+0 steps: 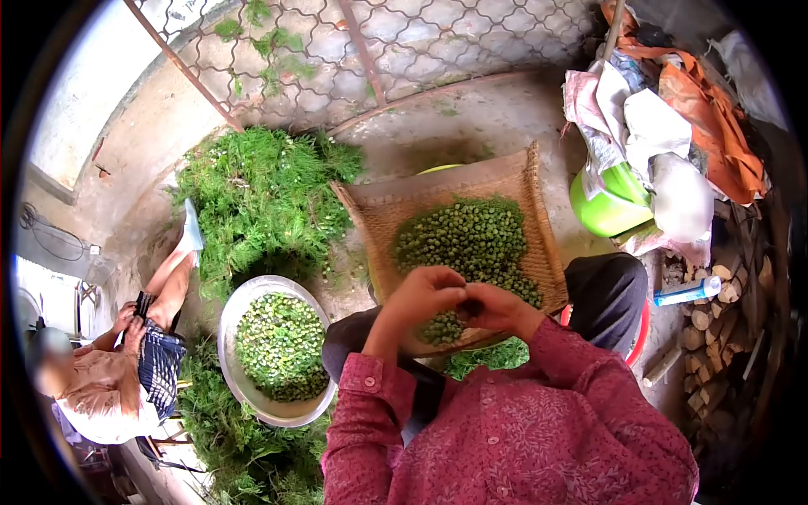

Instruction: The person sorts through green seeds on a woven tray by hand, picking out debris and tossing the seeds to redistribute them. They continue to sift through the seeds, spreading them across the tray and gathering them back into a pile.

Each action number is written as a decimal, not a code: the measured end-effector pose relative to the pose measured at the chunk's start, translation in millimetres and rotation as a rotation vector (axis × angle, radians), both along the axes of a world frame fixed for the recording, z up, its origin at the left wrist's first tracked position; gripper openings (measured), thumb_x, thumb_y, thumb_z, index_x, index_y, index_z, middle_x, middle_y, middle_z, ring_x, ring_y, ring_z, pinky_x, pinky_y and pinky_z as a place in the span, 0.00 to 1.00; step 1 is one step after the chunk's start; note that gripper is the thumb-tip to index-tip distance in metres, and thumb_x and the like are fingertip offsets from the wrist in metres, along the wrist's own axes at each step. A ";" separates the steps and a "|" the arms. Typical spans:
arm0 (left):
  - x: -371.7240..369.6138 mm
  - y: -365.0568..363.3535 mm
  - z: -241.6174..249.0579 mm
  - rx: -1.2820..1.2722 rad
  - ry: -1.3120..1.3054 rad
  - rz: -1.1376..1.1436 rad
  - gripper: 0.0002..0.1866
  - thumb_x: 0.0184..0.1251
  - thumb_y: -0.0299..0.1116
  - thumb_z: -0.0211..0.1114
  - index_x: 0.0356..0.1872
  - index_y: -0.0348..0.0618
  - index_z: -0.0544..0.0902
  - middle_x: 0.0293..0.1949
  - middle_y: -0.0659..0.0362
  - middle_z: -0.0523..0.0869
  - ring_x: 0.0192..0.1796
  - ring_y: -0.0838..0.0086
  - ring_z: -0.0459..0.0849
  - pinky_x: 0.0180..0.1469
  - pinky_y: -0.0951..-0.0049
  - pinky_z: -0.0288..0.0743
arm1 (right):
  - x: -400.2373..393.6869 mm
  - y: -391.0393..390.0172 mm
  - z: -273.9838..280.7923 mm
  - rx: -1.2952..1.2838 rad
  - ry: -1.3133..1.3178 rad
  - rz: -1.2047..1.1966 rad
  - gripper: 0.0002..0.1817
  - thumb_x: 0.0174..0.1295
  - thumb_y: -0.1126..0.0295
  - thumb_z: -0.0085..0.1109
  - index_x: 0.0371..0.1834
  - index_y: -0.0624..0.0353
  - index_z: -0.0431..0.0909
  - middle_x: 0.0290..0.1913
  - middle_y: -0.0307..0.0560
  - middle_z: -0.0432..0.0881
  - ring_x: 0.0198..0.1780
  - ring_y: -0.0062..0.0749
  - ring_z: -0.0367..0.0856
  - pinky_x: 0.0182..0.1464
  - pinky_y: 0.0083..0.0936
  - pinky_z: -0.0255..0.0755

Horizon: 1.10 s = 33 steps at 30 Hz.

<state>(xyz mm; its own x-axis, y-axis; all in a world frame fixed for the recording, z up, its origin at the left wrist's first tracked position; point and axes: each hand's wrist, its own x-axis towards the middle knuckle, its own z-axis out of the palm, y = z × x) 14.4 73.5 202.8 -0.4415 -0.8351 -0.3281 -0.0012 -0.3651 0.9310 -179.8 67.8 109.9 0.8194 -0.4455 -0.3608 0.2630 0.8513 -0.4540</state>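
A woven bamboo tray [368,225] rests in front of my lap, with a heap of small round green seed heads or buds [459,240] spread over it. Above the tray's near side my left hand [423,296] is closed, its fingertips bent inward. My right hand [498,309] meets it there, also closed, thumb and fingers pinched together. Whatever lies between the fingertips is hidden or too small to make out. To the left stands a round metal basin [233,370] holding more of the green heads [280,341], some of them paler.
Feathery green plants [252,189] are piled beyond the basin, and more [261,454] lie on its near side. Another person [109,370] sits at the far left. A lime-green bucket [608,202], sacks [665,126], a blue-and-white tube [686,291] and cut firewood [703,353] are at right.
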 end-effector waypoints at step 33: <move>8.8 -9.4 -1.4 0.017 0.125 0.490 0.10 0.64 0.35 0.57 0.39 0.40 0.80 0.34 0.60 0.83 0.30 0.81 0.79 0.33 0.80 0.73 | -73.2 -73.2 -89.2 -1.436 1.569 0.189 0.15 0.48 0.72 0.62 0.39 0.58 0.72 0.34 0.55 0.73 0.36 0.54 0.70 0.36 0.50 0.66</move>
<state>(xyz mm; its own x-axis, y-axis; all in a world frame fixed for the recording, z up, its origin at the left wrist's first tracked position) 23.2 64.1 201.4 -0.0362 -0.9490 -0.3132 0.2855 -0.3102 0.9068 -253.0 -5.4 20.8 0.3108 -0.9321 -0.1861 -0.9077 -0.2330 -0.3489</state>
